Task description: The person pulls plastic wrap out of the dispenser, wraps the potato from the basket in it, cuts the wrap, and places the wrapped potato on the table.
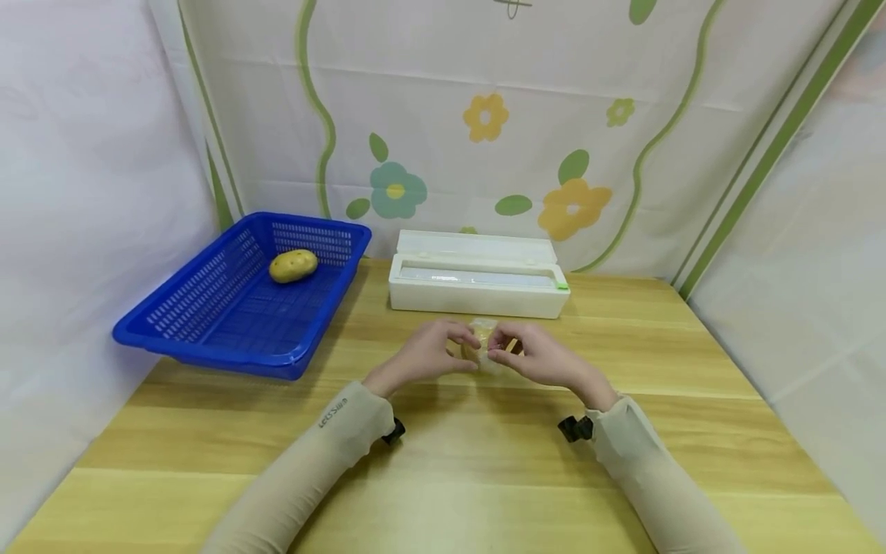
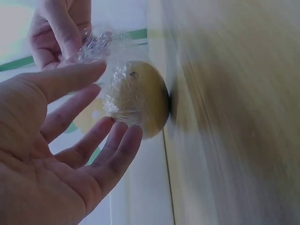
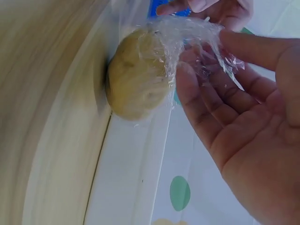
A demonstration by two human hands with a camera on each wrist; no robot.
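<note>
Between the two hands a potato (image 2: 157, 101) rests on the table, with crinkled clear plastic wrap (image 3: 171, 40) over its top and side. My right hand (image 1: 536, 355) pinches a loose, gathered end of that wrap between thumb and fingers, above the potato. My left hand (image 1: 432, 350) is at the opposite side, fingers spread and gently bent. In the left wrist view its fingertips (image 2: 133, 133) are right at the wrapped surface, with the thumb near the bunched film.
Behind the hands stands a long white wrap dispenser box (image 1: 477, 302), its lid raised. A blue plastic basket (image 1: 304, 338) on the left holds another potato (image 1: 294, 266). White patterned curtains (image 1: 443, 92) enclose the wooden table (image 1: 457, 492).
</note>
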